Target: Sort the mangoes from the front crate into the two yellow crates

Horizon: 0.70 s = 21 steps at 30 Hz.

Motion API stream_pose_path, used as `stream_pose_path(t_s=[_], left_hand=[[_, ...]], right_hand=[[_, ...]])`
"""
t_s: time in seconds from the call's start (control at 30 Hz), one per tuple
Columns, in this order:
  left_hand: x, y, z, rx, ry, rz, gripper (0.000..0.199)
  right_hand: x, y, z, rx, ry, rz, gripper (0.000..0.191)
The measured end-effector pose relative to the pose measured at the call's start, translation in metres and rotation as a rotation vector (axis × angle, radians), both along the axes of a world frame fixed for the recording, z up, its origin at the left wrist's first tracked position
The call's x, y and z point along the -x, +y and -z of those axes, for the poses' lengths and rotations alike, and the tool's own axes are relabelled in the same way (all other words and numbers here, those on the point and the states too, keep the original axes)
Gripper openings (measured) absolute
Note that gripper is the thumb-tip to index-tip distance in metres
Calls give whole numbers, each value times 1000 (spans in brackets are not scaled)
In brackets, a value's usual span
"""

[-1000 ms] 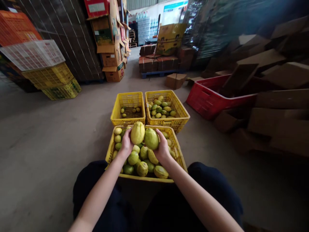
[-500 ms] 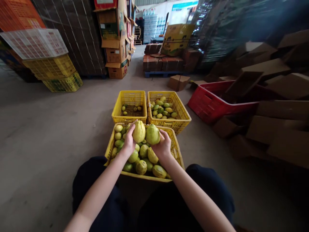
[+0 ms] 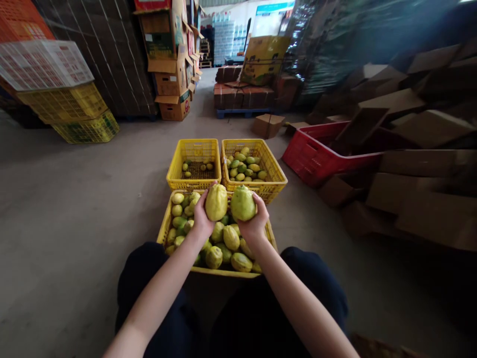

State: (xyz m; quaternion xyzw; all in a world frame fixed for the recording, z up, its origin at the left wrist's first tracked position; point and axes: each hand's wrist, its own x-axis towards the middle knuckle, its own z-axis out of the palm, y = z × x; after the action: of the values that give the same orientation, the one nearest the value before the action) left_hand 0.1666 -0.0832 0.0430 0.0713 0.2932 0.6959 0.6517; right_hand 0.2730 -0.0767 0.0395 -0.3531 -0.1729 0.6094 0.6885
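Observation:
My left hand (image 3: 202, 217) is wrapped round a yellow fruit (image 3: 216, 202). A greener fruit (image 3: 243, 203) rests in my right hand (image 3: 257, 222), its fingers curled round the far side. Both fruits are held up side by side with a narrow gap between them, above the near yellow crate (image 3: 227, 273), which is full of yellow and green fruits (image 3: 231, 238). Behind it stand two more yellow crates: the left one (image 3: 174, 164) has several small fruits on its bottom, and the right one (image 3: 276, 170) holds a larger heap.
On the right lies a red crate (image 3: 306, 156) with cardboard boxes (image 3: 406, 194) heaped round it. Stacked crates (image 3: 74, 102) stand at the left. Farther back are piled cartons (image 3: 171, 83) and a blue pallet (image 3: 242, 113) loaded with flat cardboard.
The view has shifted slightly, so the crates appear farther left. Both hands still hold their fruits, which are a little farther apart, and the right one looks turned.

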Motion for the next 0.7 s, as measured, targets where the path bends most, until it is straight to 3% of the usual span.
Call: stream_pose_path(t_s=[0.2,0.33,0.5,0.7], left_hand=[[-12,6,-1,-41,-2,-5,40],[-11,12,2,-134,98,-16,38],[-4,16,8,-203,232,-2,33],[3,11,7,-237,529,-96,17]], right_hand=[[-4,6,-2,55,85,-86,26],[-5,6,-3,32,-8,-113,23],[-2,3,7,47,-52,-140,27],[-5,-4,17,-82,-285,-13,31]])
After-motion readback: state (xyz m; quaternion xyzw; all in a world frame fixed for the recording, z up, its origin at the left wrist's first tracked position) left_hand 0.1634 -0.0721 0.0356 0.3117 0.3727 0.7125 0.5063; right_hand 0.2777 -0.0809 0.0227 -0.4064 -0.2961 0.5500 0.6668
